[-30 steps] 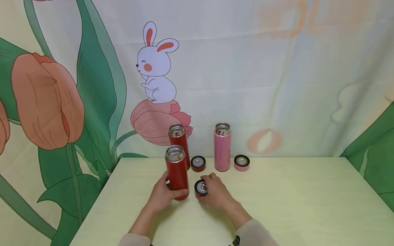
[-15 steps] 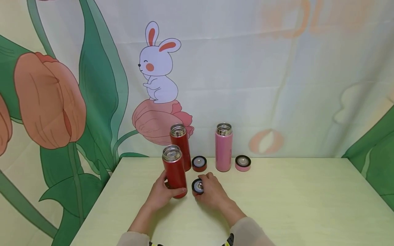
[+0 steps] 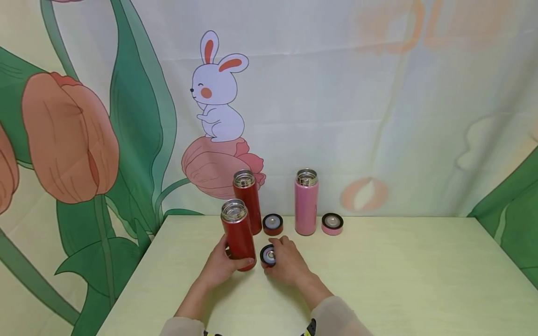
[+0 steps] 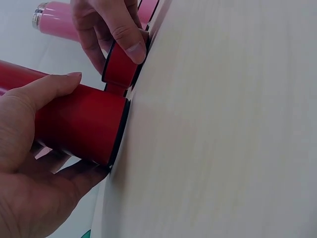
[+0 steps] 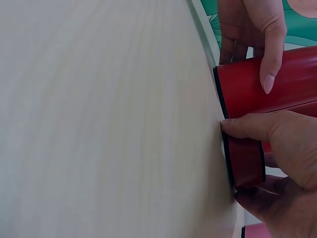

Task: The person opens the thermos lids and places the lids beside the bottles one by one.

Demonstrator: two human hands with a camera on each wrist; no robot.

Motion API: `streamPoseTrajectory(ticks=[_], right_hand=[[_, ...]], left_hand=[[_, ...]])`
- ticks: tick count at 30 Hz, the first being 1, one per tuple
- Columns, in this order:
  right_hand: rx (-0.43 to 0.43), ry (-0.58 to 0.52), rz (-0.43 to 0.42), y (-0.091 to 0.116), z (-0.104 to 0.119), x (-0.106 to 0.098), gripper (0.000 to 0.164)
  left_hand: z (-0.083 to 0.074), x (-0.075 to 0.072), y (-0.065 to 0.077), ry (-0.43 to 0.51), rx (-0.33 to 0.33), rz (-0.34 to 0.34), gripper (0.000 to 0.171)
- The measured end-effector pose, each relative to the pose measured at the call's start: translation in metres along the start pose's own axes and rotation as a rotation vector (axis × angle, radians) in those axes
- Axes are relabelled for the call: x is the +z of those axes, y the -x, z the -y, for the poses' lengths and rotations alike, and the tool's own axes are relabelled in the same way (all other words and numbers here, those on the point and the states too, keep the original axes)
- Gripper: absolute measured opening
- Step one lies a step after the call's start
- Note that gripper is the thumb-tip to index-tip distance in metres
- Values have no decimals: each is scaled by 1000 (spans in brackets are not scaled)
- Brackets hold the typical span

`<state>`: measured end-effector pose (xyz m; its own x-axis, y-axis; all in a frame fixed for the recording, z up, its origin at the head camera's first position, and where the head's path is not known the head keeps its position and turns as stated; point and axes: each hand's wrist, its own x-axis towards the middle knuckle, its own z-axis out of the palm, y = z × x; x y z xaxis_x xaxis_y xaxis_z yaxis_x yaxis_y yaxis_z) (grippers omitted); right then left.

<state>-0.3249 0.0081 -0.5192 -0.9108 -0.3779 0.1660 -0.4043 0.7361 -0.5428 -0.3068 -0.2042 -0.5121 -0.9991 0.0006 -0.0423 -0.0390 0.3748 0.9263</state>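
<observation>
A red vacuum flask [image 3: 240, 235] with an open steel mouth stands upright at the front of the group. My left hand [image 3: 219, 266] grips it low down, thumb across the front and fingers behind. Just right of it, a red flask lid [image 3: 266, 256] sits with its inner side up. My right hand [image 3: 289, 263] pinches that lid by its sides, covering its right part in the head view. In the right wrist view, the thumb and fingers span the lid [image 5: 246, 158] close at the tabletop, beside the flask's base.
Behind stand another open red flask [image 3: 250, 200] and a red lid [image 3: 273, 225]. To their right are an open pink flask [image 3: 306, 205] and its pink lid [image 3: 332, 225]. A printed cloth [image 3: 336, 93] hangs behind the pale table [image 3: 399, 280].
Both hands have shifted slightly left, the front red flask and its neighbouring lid moving with them. The other flasks and lids stay put; the head view has drifted a little.
</observation>
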Motion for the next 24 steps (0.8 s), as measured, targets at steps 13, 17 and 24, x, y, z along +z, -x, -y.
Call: streamPoseTrajectory(ticks=[13, 17, 24], right_hand=[[53, -51, 92, 5, -11, -18, 90], [29, -35, 74, 9, -22, -27, 89], [40, -84, 14, 15, -46, -55, 66]], left_hand=[[-4, -19, 7, -52, -28, 109, 89], [-2, -32, 7, -139, -1, 124, 84], [-3, -59, 5, -304, 55, 84, 60]])
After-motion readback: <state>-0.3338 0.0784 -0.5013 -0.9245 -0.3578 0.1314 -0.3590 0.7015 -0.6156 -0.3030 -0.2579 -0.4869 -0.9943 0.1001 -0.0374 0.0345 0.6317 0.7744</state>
